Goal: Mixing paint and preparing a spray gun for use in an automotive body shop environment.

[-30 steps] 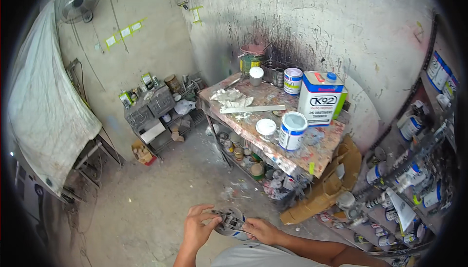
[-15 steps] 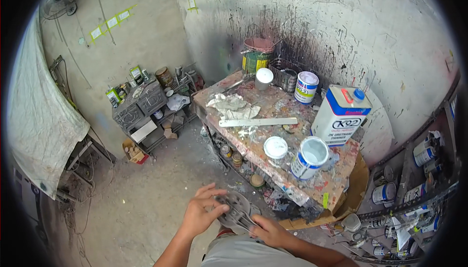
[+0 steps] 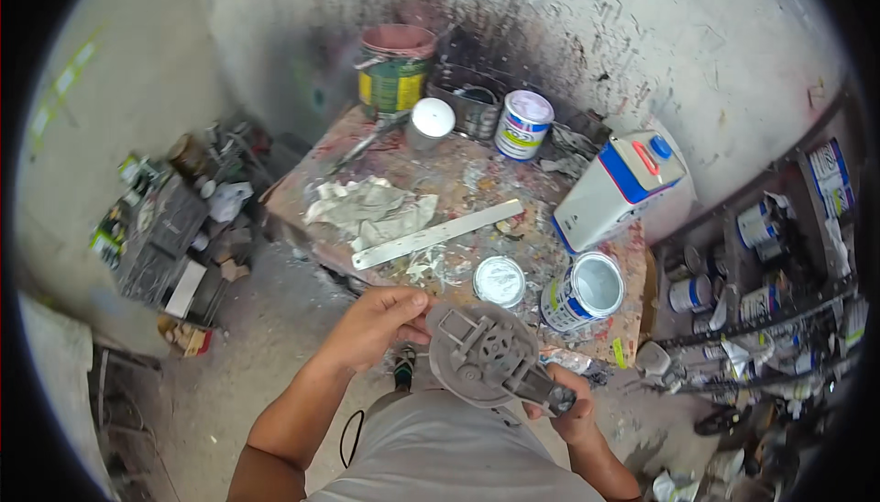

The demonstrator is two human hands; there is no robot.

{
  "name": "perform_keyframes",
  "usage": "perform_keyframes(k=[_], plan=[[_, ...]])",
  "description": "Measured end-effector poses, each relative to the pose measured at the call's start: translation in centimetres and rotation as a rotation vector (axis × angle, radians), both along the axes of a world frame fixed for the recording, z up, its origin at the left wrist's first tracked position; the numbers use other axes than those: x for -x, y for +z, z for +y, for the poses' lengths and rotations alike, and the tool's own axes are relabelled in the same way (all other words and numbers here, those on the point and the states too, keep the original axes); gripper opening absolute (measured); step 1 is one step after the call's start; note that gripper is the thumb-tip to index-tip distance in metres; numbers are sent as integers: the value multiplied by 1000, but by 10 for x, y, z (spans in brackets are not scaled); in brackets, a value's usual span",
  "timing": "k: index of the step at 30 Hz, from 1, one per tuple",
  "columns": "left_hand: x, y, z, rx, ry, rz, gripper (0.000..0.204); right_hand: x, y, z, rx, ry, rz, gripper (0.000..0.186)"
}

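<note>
Rag (image 3: pixel 371 213), crumpled, pale, on the paint-stained table (image 3: pixel 477 183); loose, could be dragged by a passing sleeve. Left hand (image 3: pixel 371 328), thumb and fingers close together at the near rim of a grey disc fitting; whether they grip it or only lie alongside, cannot tell. Flat white stick (image 3: pixel 438 234), lying aslant beside the rag; easily knocked, being unsecured. Grey disc fitting (image 3: pixel 490 351), ribbed with levers and slots, held in the air before the table's front edge, over the wearer's front; it could drop or swing if the one-sided grasp slips, since its weight appears to lie away from the holding end. Pale round lid (image 3: pixel 500 280), or shallow pot, near that edge; a careless lift of the disc might strike it. Right hand (image 3: pixel 573 410), closed about the disc's projecting end, lower right; a smooth or soiled surface there could let it twist. Open can (image 3: pixel 596 284), grey contents exposed, just beside the lid; liable to spill if bumped, or to catch falling grit. Tall rectangular tin (image 3: pixel 614 190), blue-capped, behind the can; a hard push could tip it.
</note>
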State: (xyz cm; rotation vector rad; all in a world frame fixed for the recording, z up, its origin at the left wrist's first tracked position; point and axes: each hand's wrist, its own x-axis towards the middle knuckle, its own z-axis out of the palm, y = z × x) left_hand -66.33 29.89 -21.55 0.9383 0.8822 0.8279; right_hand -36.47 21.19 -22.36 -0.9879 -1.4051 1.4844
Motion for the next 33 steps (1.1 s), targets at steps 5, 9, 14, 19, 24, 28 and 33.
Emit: perform_keyframes(k=[5,9,14,19,24,28,33], plan=[[-5,-32,52,152,-187,-258,17,9,5,-12,77,-177,-141,87],[-33,-51,64,211,-305,-134,18,5,18,-46,128,-261,-277,93],[-64,-56,67,-20,-454,13,27,-23,86,-88,200,-688,-538,104],[-98,-56,77,-198,-580,13,23,-49,170,-72,126,-785,-940,90],[-116,-47,81,-283,-650,7,22,-66,206,-22,48,-426,-1328,65],[-115,-47,76,-320,-625,33,21,-61,211,9,-54,-204,-1528,45],[-100,-58,80,-296,-594,123,23,-58,214,29,-7,-94,-1538,34]])
